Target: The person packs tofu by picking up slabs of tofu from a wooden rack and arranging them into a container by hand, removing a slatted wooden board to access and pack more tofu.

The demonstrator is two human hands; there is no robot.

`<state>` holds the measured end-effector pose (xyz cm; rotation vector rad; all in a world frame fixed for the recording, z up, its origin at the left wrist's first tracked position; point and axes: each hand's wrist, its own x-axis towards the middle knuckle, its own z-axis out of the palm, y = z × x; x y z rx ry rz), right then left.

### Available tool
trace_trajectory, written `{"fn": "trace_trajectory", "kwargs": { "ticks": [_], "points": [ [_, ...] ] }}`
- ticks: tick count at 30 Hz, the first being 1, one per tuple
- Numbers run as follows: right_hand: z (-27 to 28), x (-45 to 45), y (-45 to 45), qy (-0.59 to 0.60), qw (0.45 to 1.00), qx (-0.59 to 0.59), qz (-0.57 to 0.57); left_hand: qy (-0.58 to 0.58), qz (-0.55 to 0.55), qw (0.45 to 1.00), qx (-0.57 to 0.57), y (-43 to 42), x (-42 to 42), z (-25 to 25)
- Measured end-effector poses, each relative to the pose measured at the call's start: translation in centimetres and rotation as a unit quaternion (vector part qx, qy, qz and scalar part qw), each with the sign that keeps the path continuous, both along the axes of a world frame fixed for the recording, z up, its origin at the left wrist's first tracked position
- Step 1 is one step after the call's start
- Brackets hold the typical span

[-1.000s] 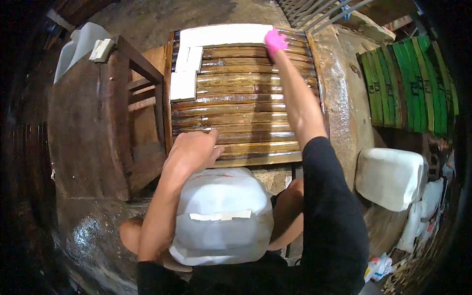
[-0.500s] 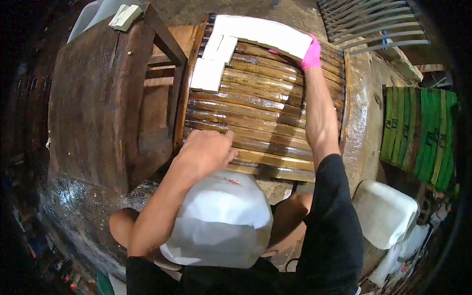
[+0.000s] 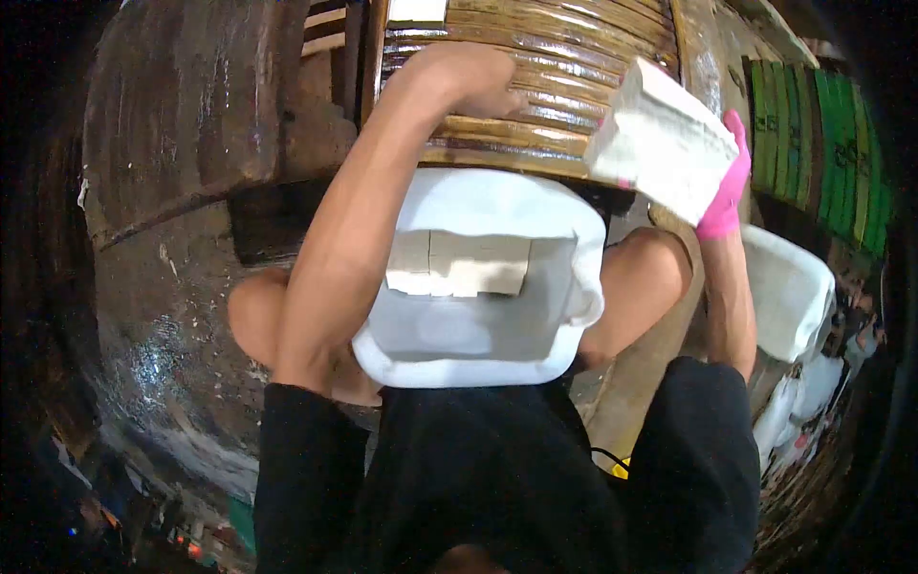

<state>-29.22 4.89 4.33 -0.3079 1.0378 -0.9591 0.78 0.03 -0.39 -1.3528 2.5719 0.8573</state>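
My right hand [image 3: 729, 187], in a pink glove, grips a row of white tofu-like blocks [image 3: 660, 143]. It holds them tilted in the air, right of the wet slatted rack [image 3: 564, 67]. My bare left hand [image 3: 469, 78] hovers over the near left part of the slats with its fingers curled in. I see nothing in it, though its palm is hidden. Between my knees stands a white plastic tub [image 3: 492, 373] with a moulded handle at its right side. Several cream-white blocks [image 3: 464, 263] lie inside against its far wall. Another white block [image 3: 417, 11] sits on the rack at the top edge.
A dark wooden stand [image 3: 182, 105] is close on the left. Green slatted panels [image 3: 822, 134] are at the right, with a second white plastic container [image 3: 789, 292] below them. The floor [image 3: 158, 297] around my legs looks wet.
My right hand has lifted the row of white blocks off the rack's far end and brought it nearer and right. The view has tipped down, showing the tub's inside. My left hand stays over the slats.
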Motion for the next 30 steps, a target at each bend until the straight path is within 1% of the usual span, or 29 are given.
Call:
{"fn": "trace_trajectory", "kwargs": {
  "ticks": [2, 4, 7, 9, 10, 11, 12, 13, 14, 15, 16, 19, 22, 23, 26, 27, 28, 30],
  "points": [
    [2.0, 1.1, 3.1, -0.008, 0.999, 0.034, 0.028, -0.002, -0.006, 1.0, -0.003, 0.1, -0.2, 0.1],
    [3.3, 2.5, 5.4, -0.03, 0.994, 0.075, 0.079, 0.006, -0.008, 1.0, 0.002, 0.1, -0.5, 0.1],
    [4.7, 5.7, 8.1, -0.064, 0.967, 0.141, 0.203, 0.013, -0.011, 1.0, 0.012, -0.4, -0.5, -0.6],
    [4.1, 8.6, 9.4, -0.062, 0.938, 0.161, 0.3, 0.002, -0.016, 1.0, 0.023, -1.0, -0.6, -1.2],
    [2.7, 10.5, 9.9, -0.046, 0.919, 0.148, 0.363, -0.004, -0.017, 0.999, 0.028, -1.2, -0.5, -1.5],
    [0.8, 12.6, 10.3, -0.022, 0.896, 0.107, 0.431, 0.024, -0.011, 0.999, 0.02, -0.8, -0.2, -1.3],
    [-1.6, 14.6, 11.0, 0.015, 0.864, -0.001, 0.503, 0.015, 0.001, 1.0, 0.023, -0.3, -0.1, -1.2],
    [-4.6, 16.4, 11.6, 0.077, 0.817, -0.167, 0.546, 0.006, 0.012, 1.0, 0.025, 0.1, -0.2, -1.1],
    [-5.9, 19.0, 12.2, 0.021, 0.817, 0.087, 0.57, -0.003, 0.023, 0.999, 0.025, 0.1, -0.2, -1.0],
    [-7.7, 20.6, 12.2, 0.016, 0.811, 0.162, 0.562, 0.002, 0.016, 0.999, 0.048, 0.0, -0.2, -0.8],
    [-9.7, 21.6, 11.9, 0.033, 0.812, 0.171, 0.556, 0.014, 0.011, 0.998, 0.057, -0.1, -0.3, -1.0],
    [-14.3, 23.2, 9.9, 0.111, 0.835, 0.088, 0.532, 0.054, -0.004, 0.996, 0.064, -0.5, -0.4, -2.1],
    [-17.5, 24.3, 9.0, 0.18, 0.844, 0.025, 0.505, 0.015, -0.031, 0.998, 0.057, -0.2, -0.6, -0.8],
    [-18.3, 24.7, 9.2, 0.199, 0.842, 0.008, 0.5, 0.021, -0.03, 0.997, 0.074, -0.6, -0.8, -1.5],
    [-19.5, 26.0, 10.1, 0.252, 0.831, -0.047, 0.493, 0.039, -0.012, 0.998, 0.039, -0.3, -0.6, -0.9],
    [-19.9, 26.3, 10.4, 0.267, 0.825, -0.065, 0.494, 0.046, -0.028, 0.998, 0.012, -0.4, -0.4, -1.0],
    [-20.4, 26.7, 10.3, 0.281, 0.818, -0.079, 0.495, 0.048, -0.038, 0.998, 0.026, -0.6, -0.2, -1.2],
    [-20.6, 27.4, 10.3, 0.303, 0.806, -0.105, 0.498, 0.074, -0.011, 0.997, 0.031, -0.7, -0.4, -2.6]
  ]
}}
